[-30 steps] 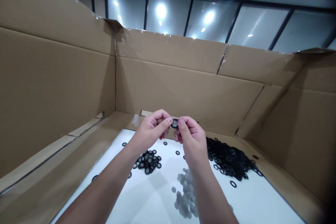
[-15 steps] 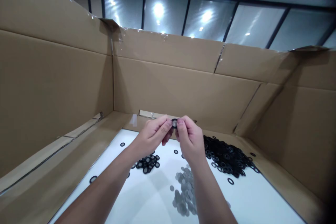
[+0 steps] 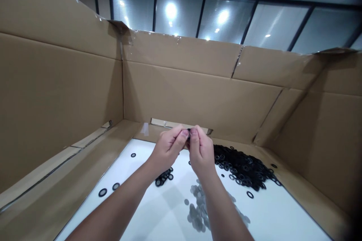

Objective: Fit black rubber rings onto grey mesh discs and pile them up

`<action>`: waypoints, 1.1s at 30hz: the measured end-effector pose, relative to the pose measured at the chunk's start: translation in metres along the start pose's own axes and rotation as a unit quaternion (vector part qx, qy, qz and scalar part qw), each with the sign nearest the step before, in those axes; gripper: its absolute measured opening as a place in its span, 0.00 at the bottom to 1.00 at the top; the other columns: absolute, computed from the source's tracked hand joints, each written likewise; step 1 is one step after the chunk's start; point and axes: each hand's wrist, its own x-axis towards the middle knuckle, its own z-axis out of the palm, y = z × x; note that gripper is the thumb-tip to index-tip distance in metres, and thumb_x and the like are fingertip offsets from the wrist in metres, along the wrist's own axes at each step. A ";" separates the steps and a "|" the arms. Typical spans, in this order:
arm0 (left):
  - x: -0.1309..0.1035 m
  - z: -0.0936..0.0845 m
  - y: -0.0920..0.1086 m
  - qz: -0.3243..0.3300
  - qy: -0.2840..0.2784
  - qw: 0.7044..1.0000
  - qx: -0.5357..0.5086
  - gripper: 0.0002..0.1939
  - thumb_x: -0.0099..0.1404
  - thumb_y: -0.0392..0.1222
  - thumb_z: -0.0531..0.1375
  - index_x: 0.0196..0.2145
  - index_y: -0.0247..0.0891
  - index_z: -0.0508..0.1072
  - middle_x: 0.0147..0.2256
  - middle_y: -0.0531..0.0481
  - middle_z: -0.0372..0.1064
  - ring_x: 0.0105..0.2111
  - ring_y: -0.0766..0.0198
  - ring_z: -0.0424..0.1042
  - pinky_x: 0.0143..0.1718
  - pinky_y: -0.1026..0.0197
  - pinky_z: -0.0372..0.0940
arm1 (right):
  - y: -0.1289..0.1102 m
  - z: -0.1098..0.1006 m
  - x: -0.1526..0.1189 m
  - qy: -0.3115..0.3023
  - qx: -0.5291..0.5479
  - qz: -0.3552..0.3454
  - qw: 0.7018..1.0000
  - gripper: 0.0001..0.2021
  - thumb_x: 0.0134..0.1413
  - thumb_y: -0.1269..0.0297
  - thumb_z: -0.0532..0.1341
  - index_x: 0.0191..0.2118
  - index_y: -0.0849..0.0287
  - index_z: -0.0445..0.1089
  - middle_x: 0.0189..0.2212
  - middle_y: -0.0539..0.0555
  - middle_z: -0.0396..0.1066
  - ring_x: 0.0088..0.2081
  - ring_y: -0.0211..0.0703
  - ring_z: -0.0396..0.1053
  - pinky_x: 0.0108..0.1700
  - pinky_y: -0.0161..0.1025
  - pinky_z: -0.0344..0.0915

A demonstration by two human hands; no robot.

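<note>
My left hand (image 3: pixel 170 144) and my right hand (image 3: pixel 201 148) meet above the far part of the white board. Between the thumbs and fingertips of both is a small black washer (image 3: pixel 189 131), mostly covered by the thumbs. Below them, grey discs (image 3: pixel 196 216) lie in a loose heap, partly behind my right forearm. A small pile of black washers with grey discs inside (image 3: pixel 162 179) sits by my left wrist. To the right of my right hand spreads a large heap of plain black washers (image 3: pixel 246 169).
Cardboard walls (image 3: pixel 181 90) enclose the white board (image 3: pixel 158 216) at the left, back and right. Single washers with grey centres (image 3: pixel 102 192) lie at the board's left. One loose black ring (image 3: pixel 250 194) lies in front of the large heap.
My hands have drawn closer together and the thumbs now cover most of the washer, whose grey centre showed before. My right hand has shifted slightly left.
</note>
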 end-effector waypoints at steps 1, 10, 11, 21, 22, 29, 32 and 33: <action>0.000 0.001 -0.001 -0.002 0.000 1.000 -0.001 0.19 0.72 0.52 0.51 0.27 0.38 0.59 0.22 0.57 0.54 0.21 0.71 0.53 0.23 0.67 0.51 | 0.000 0.001 0.000 0.005 0.011 0.003 1.000 0.17 0.70 0.59 0.47 0.26 0.55 0.52 0.20 0.45 0.53 0.22 0.36 0.53 0.27 0.36 0.51; 0.000 0.005 -0.006 0.006 0.020 1.000 0.022 0.19 0.71 0.54 0.50 0.28 0.39 0.59 0.24 0.55 0.59 0.23 0.69 0.58 0.23 0.67 0.54 | 0.008 0.005 -0.002 0.006 0.051 0.026 0.998 0.17 0.69 0.57 0.47 0.27 0.54 0.52 0.21 0.46 0.54 0.23 0.37 0.53 0.26 0.35 0.51; 0.000 0.005 -0.006 0.004 0.019 1.000 0.024 0.19 0.71 0.54 0.50 0.28 0.39 0.60 0.24 0.55 0.60 0.23 0.69 0.58 0.23 0.67 0.54 | 0.008 0.005 -0.001 0.006 0.048 0.023 0.999 0.17 0.69 0.57 0.48 0.27 0.55 0.53 0.21 0.46 0.54 0.23 0.37 0.53 0.26 0.35 0.51; 0.003 0.004 -0.005 0.004 0.057 0.998 0.006 0.19 0.70 0.54 0.52 0.26 0.39 0.61 0.21 0.56 0.56 0.21 0.70 0.57 0.22 0.67 0.54 | 0.005 0.006 0.001 0.000 0.112 0.064 0.992 0.18 0.69 0.53 0.48 0.27 0.55 0.55 0.21 0.45 0.54 0.23 0.36 0.53 0.26 0.34 0.53; 0.003 0.007 -0.005 -0.004 0.076 0.997 -0.012 0.19 0.70 0.54 0.52 0.26 0.39 0.61 0.21 0.57 0.56 0.21 0.70 0.56 0.22 0.67 0.53 | 0.005 0.007 0.001 -0.003 0.121 0.064 0.991 0.18 0.69 0.52 0.48 0.28 0.55 0.57 0.21 0.46 0.55 0.23 0.37 0.55 0.26 0.34 0.54; 0.000 0.007 -0.002 -0.012 0.025 0.999 -0.032 0.19 0.71 0.54 0.51 0.28 0.38 0.63 0.20 0.57 0.57 0.19 0.71 0.56 0.21 0.67 0.54 | 0.005 -0.008 0.005 -0.005 0.059 0.049 0.997 0.16 0.69 0.56 0.49 0.28 0.55 0.57 0.21 0.45 0.56 0.23 0.36 0.55 0.26 0.34 0.53; 0.003 -0.008 0.000 0.000 -0.026 1.000 -0.007 0.19 0.71 0.53 0.52 0.28 0.37 0.66 0.20 0.56 0.57 0.19 0.71 0.57 0.21 0.67 0.54 | 0.005 -0.024 0.008 -0.102 0.021 0.016 0.994 0.17 0.69 0.57 0.48 0.27 0.56 0.56 0.21 0.46 0.56 0.23 0.36 0.55 0.27 0.36 0.52; 0.004 -0.012 0.000 0.002 -0.041 0.999 -0.006 0.19 0.71 0.52 0.53 0.28 0.37 0.66 0.20 0.56 0.57 0.19 0.71 0.56 0.20 0.67 0.53 | 0.005 -0.027 0.009 -0.129 0.020 0.010 0.991 0.17 0.69 0.57 0.48 0.27 0.56 0.56 0.21 0.46 0.56 0.24 0.37 0.55 0.28 0.36 0.51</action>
